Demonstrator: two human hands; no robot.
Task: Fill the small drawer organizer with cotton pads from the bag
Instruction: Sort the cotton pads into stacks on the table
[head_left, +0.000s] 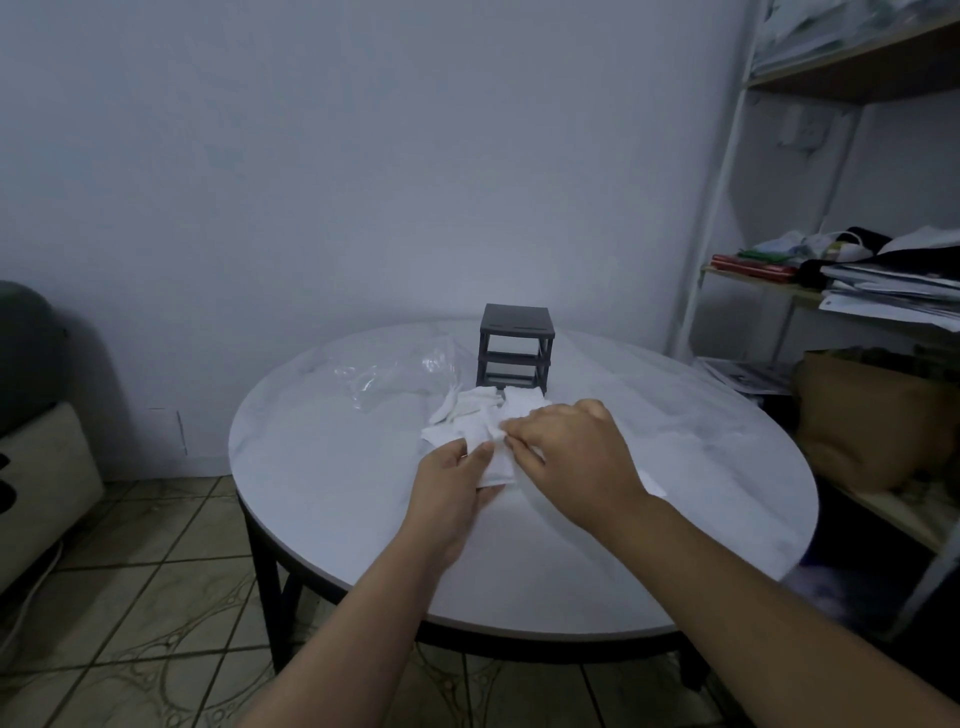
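A small dark grey drawer organizer (515, 347) stands at the back of the round white table (675, 493). Its frame looks open at the front; a drawer seems pulled out at its base, half hidden by pads. White square cotton pads (470, 410) lie in a loose heap in front of it. My left hand (454, 480) holds a stack of pads from below, thumb on top. My right hand (569, 452) pinches the edge of a pad on that stack. A clear plastic bag (400, 371) lies crumpled to the left of the organizer.
A white metal shelf unit (727, 208) with papers, cloth and a brown bag stands to the right of the table. A padded seat (36, 441) sits at the left by the wall. Tiled floor shows below the table's front edge.
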